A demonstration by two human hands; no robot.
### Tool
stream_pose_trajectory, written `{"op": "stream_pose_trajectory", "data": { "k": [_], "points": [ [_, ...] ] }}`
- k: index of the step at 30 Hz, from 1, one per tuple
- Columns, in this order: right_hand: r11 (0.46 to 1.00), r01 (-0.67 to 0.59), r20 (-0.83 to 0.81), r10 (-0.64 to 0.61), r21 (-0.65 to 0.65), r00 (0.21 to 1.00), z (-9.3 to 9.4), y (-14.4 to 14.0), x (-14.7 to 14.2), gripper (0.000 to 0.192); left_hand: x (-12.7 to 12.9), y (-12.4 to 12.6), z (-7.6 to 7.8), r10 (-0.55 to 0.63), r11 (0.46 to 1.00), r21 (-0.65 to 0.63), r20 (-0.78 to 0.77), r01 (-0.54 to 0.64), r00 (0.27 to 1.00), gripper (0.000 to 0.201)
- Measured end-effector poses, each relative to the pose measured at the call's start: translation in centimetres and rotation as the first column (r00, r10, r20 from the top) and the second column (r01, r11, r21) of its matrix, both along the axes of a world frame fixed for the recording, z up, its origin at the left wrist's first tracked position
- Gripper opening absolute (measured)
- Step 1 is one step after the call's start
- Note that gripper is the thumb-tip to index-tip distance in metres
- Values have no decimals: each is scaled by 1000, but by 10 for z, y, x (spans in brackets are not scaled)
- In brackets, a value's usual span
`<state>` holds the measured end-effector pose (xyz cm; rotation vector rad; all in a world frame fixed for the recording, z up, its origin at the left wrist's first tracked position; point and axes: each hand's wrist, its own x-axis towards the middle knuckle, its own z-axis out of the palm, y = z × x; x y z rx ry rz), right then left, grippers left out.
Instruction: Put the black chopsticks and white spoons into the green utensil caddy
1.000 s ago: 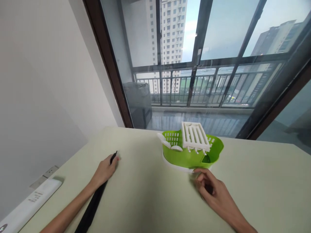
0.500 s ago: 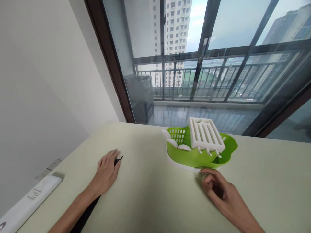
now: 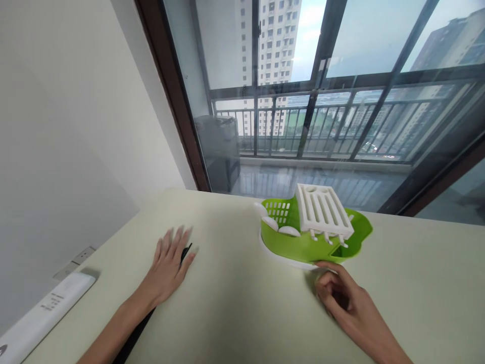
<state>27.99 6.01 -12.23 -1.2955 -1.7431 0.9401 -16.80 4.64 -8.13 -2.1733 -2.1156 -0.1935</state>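
Lying flat, left hand on black strap | right hand touching green basket

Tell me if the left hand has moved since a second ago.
Yes. The left hand was curled over the black strap with the tip poking out beyond the fingers; now it lies flat and spread, and the tip shows between the fingers.

White power strip, wall socket, balcony railing

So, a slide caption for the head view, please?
Left hand flat on pale table; right hand beside green plastic basket.
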Motion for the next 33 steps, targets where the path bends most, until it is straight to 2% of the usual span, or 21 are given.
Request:
{"op": "stream_pose_trajectory", "data": {
  "k": [4,8,11,13,16,18,20,22,24,26,30,33],
  "points": [
    [1000,0,-24,0,3,1000,0,1,-3,36,25,7,25,-75,984,157,-57,83,996,80],
    [1000,-8,-44,8,1,999,1,2,-6,36,74,17,64,-221,952,225,44,206,974,87],
    [1000,-5,-63,6,9,998,3,3,-7,37,112,27,90,-381,901,292,173,322,908,94],
    [1000,-13,-71,14,15,997,4,3,-9,38,134,37,104,-466,861,342,237,376,852,108],
    [999,-34,-69,34,6,997,6,4,-10,36,159,55,118,-572,799,375,237,470,785,129],
    [999,-42,-76,42,-4,996,6,4,-11,36,170,69,122,-634,759,358,213,544,743,130],
    [999,-48,-87,47,-11,995,5,5,-13,35,176,82,123,-672,734,322,212,599,710,124],
    [999,-53,-99,51,-14,994,5,6,-15,36,179,93,121,-678,731,292,217,617,702,112],
    [998,-58,-104,56,-20,993,5,6,-17,38,180,102,120,-675,734,275,193,621,713,96],
    [998,-61,-111,58,-28,992,6,6,-19,38,182,109,121,-693,713,260,128,651,709,77],
    [997,-64,-119,59,-42,991,9,6,-21,37,186,117,125,-759,626,225,-47,747,650,47],
    [997,-67,-120,61,-46,991,10,6,-21,36,188,123,126,-798,544,195,-179,816,575,41]
  ]
}}
